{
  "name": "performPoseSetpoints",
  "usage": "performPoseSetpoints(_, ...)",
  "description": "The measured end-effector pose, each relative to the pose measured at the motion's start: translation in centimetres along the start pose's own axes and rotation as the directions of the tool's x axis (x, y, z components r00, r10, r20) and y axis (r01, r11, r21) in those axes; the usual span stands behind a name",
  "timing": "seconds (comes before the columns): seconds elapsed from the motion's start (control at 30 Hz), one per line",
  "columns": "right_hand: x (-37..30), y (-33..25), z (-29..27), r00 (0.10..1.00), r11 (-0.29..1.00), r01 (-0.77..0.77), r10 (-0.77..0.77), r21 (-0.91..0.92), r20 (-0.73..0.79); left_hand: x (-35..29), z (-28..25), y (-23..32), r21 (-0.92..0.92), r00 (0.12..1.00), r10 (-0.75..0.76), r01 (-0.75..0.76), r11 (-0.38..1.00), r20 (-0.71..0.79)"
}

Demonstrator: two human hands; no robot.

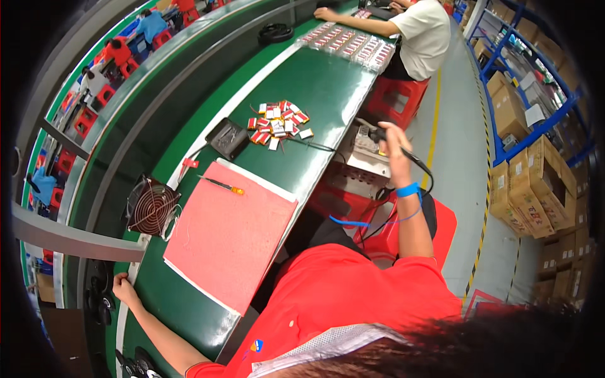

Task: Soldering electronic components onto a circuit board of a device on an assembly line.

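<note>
The right hand (392, 142) is out past the worktop's (328, 82) near edge, fingers closed around a soldering iron (403, 151), its black cord trailing down past a blue wrist strap (408, 189). The iron hangs over a grey box (365, 148) just off that edge. The left hand (124, 290) rests on the far edge, fingers curled over the white rim, holding nothing. Between the two hands lies a red mat (230, 236) with a small orange-handled tool (220, 184) at its top corner. Farther along sits a heap of small red and white parts (277, 125), beside a black tray (228, 137). A round wire fan (151, 206) stands at the far edge by the mat.
</note>
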State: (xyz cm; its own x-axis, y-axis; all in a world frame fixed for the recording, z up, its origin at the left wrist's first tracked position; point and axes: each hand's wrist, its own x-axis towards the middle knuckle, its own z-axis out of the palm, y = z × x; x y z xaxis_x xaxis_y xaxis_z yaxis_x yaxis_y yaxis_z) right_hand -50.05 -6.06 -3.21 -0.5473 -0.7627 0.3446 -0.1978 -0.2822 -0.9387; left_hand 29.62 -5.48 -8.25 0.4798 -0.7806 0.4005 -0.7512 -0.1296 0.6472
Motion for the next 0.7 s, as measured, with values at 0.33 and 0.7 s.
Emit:
performPoseSetpoints(0.33, 0.5, 6.9, -9.6, 0.897, 0.976, -0.199, 0.217, 0.086, -0.386, 0.7, -0.1, -1.7, 0.074, 1.000, -0.007, 0.005, 0.997, 0.021)
performPoseSetpoints(0.7, 7.8, 11.4, -6.7, 0.901, 0.888, -0.435, 0.430, -0.149, -0.067, -0.1, 0.1, -0.2, 0.129, 0.999, 0.055, -0.054, 0.990, 0.002)
